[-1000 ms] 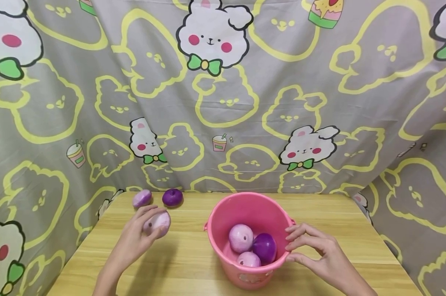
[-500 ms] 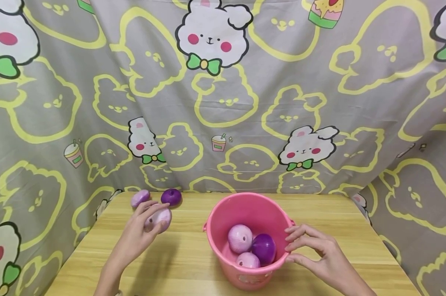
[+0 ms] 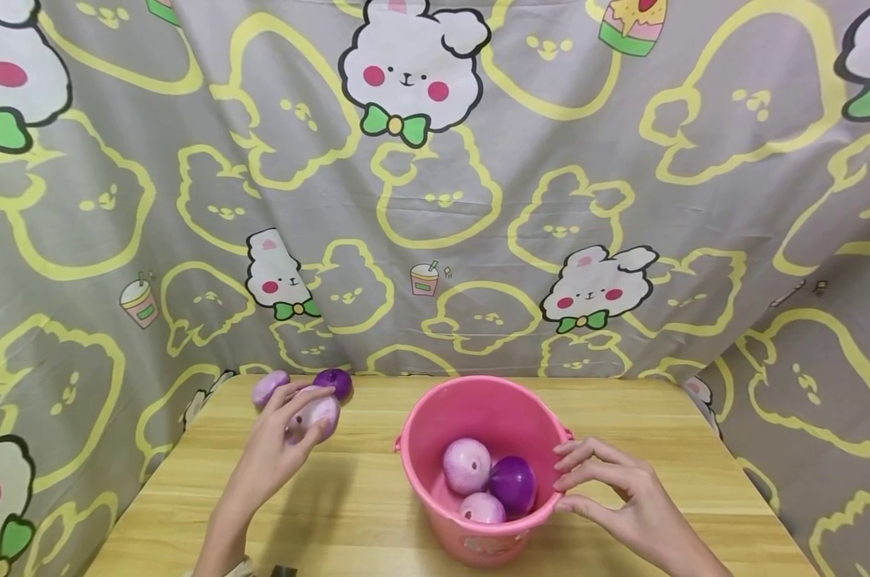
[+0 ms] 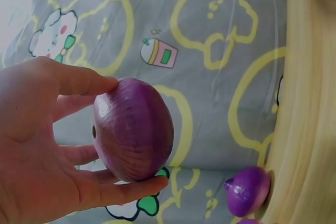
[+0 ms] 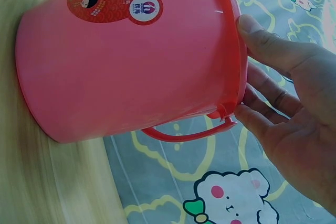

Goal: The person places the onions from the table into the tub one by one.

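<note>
My left hand (image 3: pixel 265 457) holds a pale purple onion (image 3: pixel 318 414) above the table at the left, pinching it between thumb and fingers. In the left wrist view this onion (image 4: pixel 137 129) has a small dark hole on the side toward the palm. My right hand (image 3: pixel 633 497) grips the rim of a pink bucket (image 3: pixel 471 538) at its right side. From the right wrist view, the thumb and fingertips lie along the bucket's rim (image 5: pixel 239 66), beside the handle's joint. Inside the bucket are two pale onions (image 3: pixel 467 465) and a dark purple onion (image 3: pixel 513 485).
At the table's back left lie another pale onion (image 3: pixel 269 388) and a dark purple onion (image 3: pixel 332 382), the latter partly behind the held one. The bucket's handle (image 5: pixel 189 136) hangs down. A patterned curtain (image 3: pixel 435 200) borders the wooden table (image 3: pixel 377 513).
My left hand has risen slightly and moved a little right with the onion, which now overlaps the dark onion behind. The right hand stays at the bucket's rim.
</note>
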Available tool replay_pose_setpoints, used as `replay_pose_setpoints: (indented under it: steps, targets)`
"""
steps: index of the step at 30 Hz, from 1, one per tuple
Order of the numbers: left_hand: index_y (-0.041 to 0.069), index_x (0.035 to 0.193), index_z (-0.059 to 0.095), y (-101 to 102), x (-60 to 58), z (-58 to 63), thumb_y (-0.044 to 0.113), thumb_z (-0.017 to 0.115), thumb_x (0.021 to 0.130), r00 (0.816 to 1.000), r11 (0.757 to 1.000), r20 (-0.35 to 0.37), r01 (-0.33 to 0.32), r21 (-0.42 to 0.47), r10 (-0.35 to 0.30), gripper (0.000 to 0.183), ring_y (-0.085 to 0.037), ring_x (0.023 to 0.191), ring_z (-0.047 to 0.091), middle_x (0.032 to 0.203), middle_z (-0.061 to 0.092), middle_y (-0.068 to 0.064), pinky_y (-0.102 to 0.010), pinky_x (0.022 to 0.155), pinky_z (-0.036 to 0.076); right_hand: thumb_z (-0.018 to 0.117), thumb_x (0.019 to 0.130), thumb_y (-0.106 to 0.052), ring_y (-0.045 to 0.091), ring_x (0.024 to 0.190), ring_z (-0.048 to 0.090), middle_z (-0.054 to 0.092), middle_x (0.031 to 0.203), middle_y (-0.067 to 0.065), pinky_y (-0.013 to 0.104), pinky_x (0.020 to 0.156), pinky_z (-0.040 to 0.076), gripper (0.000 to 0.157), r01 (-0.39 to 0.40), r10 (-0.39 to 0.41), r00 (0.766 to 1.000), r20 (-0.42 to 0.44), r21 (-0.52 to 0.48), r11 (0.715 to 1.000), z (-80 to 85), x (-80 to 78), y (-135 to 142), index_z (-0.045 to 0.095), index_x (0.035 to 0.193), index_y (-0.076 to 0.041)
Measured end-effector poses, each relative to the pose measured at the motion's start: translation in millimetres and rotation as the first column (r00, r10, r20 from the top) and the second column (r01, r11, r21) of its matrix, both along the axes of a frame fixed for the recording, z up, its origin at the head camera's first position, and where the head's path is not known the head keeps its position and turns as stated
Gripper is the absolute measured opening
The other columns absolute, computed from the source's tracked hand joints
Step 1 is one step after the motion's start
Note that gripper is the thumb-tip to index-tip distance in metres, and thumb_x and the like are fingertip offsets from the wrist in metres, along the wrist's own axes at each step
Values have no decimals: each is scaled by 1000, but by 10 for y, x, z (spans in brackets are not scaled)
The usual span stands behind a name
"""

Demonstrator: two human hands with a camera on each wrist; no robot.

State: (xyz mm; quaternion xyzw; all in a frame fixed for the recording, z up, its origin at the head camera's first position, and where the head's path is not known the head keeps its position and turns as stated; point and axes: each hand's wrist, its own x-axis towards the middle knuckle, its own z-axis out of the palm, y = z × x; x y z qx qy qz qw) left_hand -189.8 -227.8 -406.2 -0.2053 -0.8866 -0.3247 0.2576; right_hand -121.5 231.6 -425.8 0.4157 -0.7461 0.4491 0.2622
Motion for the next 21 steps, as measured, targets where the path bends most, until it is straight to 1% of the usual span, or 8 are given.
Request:
replay_pose_setpoints:
  steps: [5,10,11,14,17,21]
  targets:
    - [12,126,72,34,-44,0,4,81,85,999,1000,-34,4,5,-4,42,-26,121,54,133,58,-13,-38,78,55,89,70,6,24,116,64,69,111,6,25,107,46,43,-2,2,1000,-3,0,1000,5,0,-7,76,103,-19]
    - [13,125,72,58,-70,22,4,81,84,999,1000,-44,8,23,-7,42,-28,122,54,134,59,-13,-45,82,52,89,70,4,24,116,64,70,111,5,24,106,46,41,4,-4,1000,-15,-1,1000,-2,-5,-8,77,101,-19]
    - [12,125,72,61,-73,28,5,81,84,999,1000,-43,10,27,-9,42,-27,121,54,134,59,-13,-45,82,52,90,69,4,25,116,64,70,111,6,24,106,46,42,5,-5,1000,-16,-1,1000,-3,-6,-8,77,101,-19]
    - [12,125,72,75,-78,51,5,81,85,999,999,-37,10,43,-8,42,-26,121,53,135,59,-13,-41,81,52,90,69,4,24,116,64,70,111,5,24,106,46,43,11,-11,1000,-12,2,1000,5,-7,-9,77,102,-20]
    - [11,126,72,91,-81,75,5,81,85,1000,998,-29,10,65,-8,42,-24,119,53,135,58,-14,-33,78,55,89,70,5,24,117,63,69,111,5,23,106,46,43,11,-11,1000,-4,4,1000,11,-4,-8,77,102,-20]
    - [12,126,72,118,-86,96,5,81,86,999,996,-30,14,89,-11,42,-24,119,53,137,58,-15,-29,76,56,89,70,5,25,117,63,69,112,5,23,106,46,42,7,-7,1000,-4,4,1000,8,-5,-1,77,102,-20]
